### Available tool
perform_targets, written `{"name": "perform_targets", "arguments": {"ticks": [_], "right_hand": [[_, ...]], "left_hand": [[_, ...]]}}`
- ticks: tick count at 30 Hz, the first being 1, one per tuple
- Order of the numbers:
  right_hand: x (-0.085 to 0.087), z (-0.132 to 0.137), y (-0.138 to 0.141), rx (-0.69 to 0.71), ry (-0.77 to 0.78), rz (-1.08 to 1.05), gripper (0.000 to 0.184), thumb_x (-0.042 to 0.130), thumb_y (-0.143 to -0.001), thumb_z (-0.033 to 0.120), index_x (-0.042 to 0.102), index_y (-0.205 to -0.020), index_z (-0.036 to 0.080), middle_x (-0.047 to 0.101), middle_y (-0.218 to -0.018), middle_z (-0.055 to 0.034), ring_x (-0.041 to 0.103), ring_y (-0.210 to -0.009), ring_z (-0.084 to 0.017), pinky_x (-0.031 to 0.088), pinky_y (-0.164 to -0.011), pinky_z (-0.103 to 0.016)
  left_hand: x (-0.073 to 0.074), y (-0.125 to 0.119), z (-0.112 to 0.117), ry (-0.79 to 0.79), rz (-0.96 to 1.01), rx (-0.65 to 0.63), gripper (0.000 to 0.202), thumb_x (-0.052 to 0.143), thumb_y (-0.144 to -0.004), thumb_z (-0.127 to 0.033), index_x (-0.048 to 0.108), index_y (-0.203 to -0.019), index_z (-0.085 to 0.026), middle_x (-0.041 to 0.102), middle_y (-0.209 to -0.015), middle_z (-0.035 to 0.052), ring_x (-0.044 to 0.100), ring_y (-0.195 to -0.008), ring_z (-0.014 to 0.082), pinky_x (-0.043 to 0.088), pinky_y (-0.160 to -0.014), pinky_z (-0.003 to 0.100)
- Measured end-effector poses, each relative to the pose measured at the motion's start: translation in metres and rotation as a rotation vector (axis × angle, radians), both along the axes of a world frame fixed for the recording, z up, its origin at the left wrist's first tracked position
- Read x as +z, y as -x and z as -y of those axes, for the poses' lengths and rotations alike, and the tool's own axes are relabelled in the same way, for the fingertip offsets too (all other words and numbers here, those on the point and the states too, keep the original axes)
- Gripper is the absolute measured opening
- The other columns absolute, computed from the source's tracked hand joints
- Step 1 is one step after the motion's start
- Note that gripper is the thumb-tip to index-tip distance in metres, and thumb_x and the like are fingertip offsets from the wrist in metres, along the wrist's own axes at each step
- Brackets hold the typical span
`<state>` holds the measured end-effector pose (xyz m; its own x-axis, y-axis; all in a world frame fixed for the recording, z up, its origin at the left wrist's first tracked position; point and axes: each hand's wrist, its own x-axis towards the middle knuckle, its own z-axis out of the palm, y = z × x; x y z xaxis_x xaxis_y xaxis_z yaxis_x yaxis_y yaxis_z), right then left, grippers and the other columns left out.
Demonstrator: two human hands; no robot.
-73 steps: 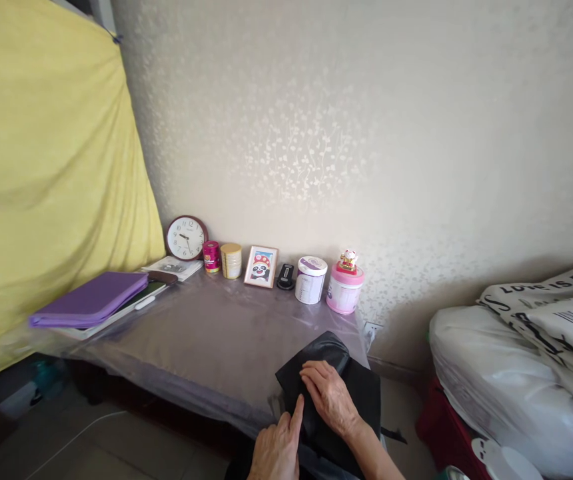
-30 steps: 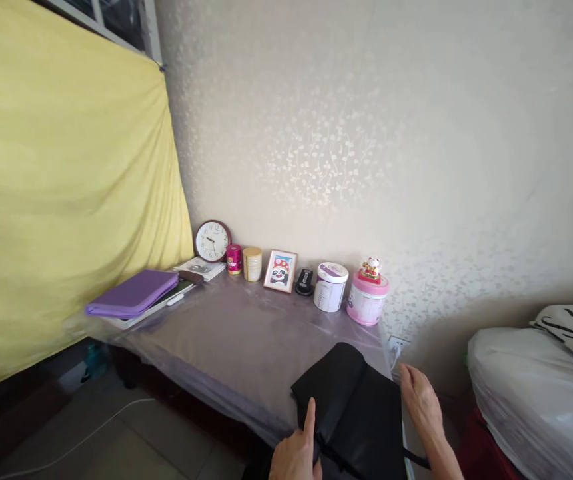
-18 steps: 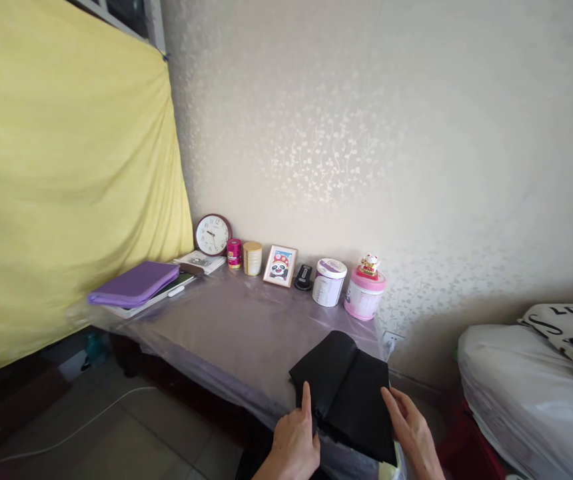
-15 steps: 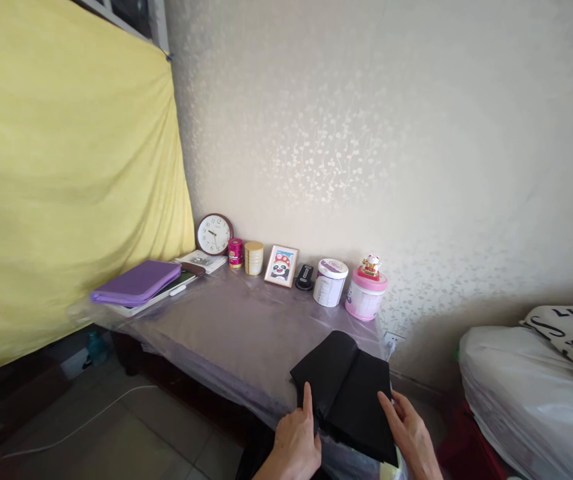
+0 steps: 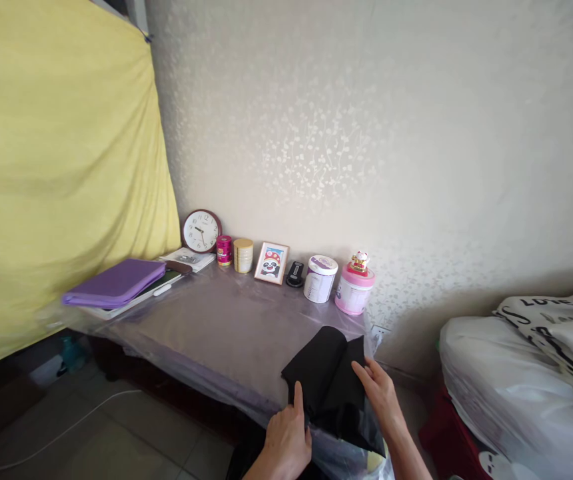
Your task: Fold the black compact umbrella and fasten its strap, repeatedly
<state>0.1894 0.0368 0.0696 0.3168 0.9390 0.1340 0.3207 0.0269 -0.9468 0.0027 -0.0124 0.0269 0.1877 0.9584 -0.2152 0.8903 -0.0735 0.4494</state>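
One black, flexible sheet (image 5: 316,367) lies at the near right corner of the purplish, plastic-covered table (image 5: 216,330). The right hand (image 5: 379,393) pinches its edge, now drawn inward, so this side seems partly folded. The left hand (image 5: 286,433) points its index finger onto it; its grip I cannot tell.

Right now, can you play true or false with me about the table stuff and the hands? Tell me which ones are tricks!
1. The lucky cat figure sits on the pink-lidded tub. True.
2. The panda picture lies face down. False: it stands up with the panda showing.
3. The right hand touches the black folded thing. True.
4. The left hand holds the clock. False: its finger is on the black folded thing.
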Motion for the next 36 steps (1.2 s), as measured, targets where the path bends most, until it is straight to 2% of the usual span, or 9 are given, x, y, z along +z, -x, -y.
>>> {"name": "perform_targets", "arguments": {"ticks": [3, 5, 15, 20, 25, 29, 32, 34, 36], "right_hand": [[0.007, -0.01, 0.016, 0.121, 0.048, -0.083, 0.047, 0.057, -0.069, 0.051, 0.061, -0.098, 0.015, 0.066, -0.069, -0.0014, 0.062, -0.064, -0.018, 0.047, -0.051, -0.025], [0.006, -0.019, 0.026, 0.124, 0.058, -0.071, 0.048, 0.056, -0.069, 0.051, 0.061, -0.101, 0.015, 0.065, -0.067, -0.0011, 0.06, -0.059, -0.017, 0.045, -0.048, -0.024], [-0.029, -0.063, 0.059, 0.135, 0.069, 0.028, 0.06, 0.054, -0.068, 0.049, 0.054, -0.11, 0.007, 0.063, -0.062, -0.0026, 0.059, -0.054, -0.018, 0.042, -0.044, -0.025], [-0.04, -0.072, 0.06, 0.138, 0.091, 0.237, 0.048, 0.052, -0.072, 0.043, 0.056, -0.107, 0.011, 0.067, -0.086, -0.0111, 0.064, -0.077, -0.023, 0.049, -0.059, -0.029], [-0.038, -0.068, 0.062, 0.136, 0.117, 0.513, 0.041, 0.047, -0.077, 0.037, 0.054, -0.108, 0.011, 0.069, -0.082, -0.0098, 0.063, -0.087, -0.024, 0.045, -0.073, -0.032], [-0.032, -0.064, 0.068, 0.189, 0.138, 0.574, 0.037, 0.043, -0.081, 0.033, 0.051, -0.111, 0.012, 0.07, -0.074, -0.0058, 0.064, -0.084, -0.022, 0.043, -0.072, -0.03], [-0.03, -0.062, 0.071, 0.25, 0.161, 0.52, 0.036, 0.042, -0.082, 0.035, 0.05, -0.11, 0.014, 0.07, -0.072, -0.0037, 0.065, -0.082, -0.019, 0.042, -0.073, -0.028], [-0.028, -0.06, 0.072, 0.31, 0.175, 0.472, 0.035, 0.041, -0.083, 0.037, 0.051, -0.108, 0.016, 0.071, -0.074, -0.0025, 0.065, -0.078, -0.017, 0.042, -0.072, -0.026], [-0.026, -0.058, 0.072, 0.357, 0.172, 0.461, 0.032, 0.041, -0.083, 0.037, 0.053, -0.105, 0.017, 0.071, -0.077, -0.0018, 0.065, -0.078, -0.015, 0.043, -0.07, -0.024]], "left_hand": [[0.001, -0.001, 0.0, 0.003, -0.013, -0.007, 0.077, 0.045, -0.074, -0.017, 0.005, -0.139, -0.007, 0.062, -0.102, 0.0142, 0.058, -0.093, 0.0257, 0.044, -0.081, 0.036], [0.002, -0.002, 0.001, 0.015, -0.028, -0.005, 0.077, 0.045, -0.074, -0.017, 0.004, -0.139, -0.008, 0.061, -0.103, 0.0145, 0.058, -0.094, 0.0255, 0.043, -0.082, 0.036], [0.001, -0.01, -0.004, 0.056, -0.07, -0.006, 0.084, 0.049, -0.068, -0.009, 0.004, -0.138, -0.007, 0.058, -0.107, 0.0184, 0.057, -0.095, 0.0303, 0.045, -0.083, 0.042], [-0.004, -0.01, -0.005, 0.033, -0.039, -0.003, 0.081, 0.048, -0.069, -0.011, 0.006, -0.139, -0.008, 0.058, -0.106, 0.0176, 0.057, -0.094, 0.0306, 0.044, -0.084, 0.043], [0.0, -0.004, 0.001, -0.01, -0.032, 0.002, 0.075, 0.045, -0.075, -0.017, 0.006, -0.139, -0.006, 0.059, -0.107, 0.0172, 0.058, -0.094, 0.0287, 0.044, -0.084, 0.041], [0.001, 0.003, 0.008, -0.085, -0.018, 0.018, 0.071, 0.042, -0.08, -0.023, 0.007, -0.14, -0.009, 0.041, -0.13, 0.0192, 0.053, -0.105, 0.025, 0.044, -0.085, 0.033], [0.004, 0.006, 0.011, -0.191, -0.046, 0.015, 0.062, 0.04, -0.081, -0.023, 0.019, -0.139, -0.021, 0.033, -0.138, 0.0121, 0.042, -0.118, 0.026, 0.039, -0.091, 0.035], [0.01, 0.005, 0.012, -0.231, -0.062, -0.045, 0.061, 0.042, -0.079, -0.022, 0.023, -0.137, -0.029, 0.027, -0.143, 0.0075, 0.043, -0.116, 0.0277, 0.04, -0.09, 0.04], [0.015, 0.002, 0.01, -0.227, -0.072, -0.123, 0.07, 0.045, -0.075, -0.018, 0.018, -0.138, -0.032, 0.013, -0.148, 0.0049, 0.048, -0.108, 0.0272, 0.043, -0.086, 0.04]]}}
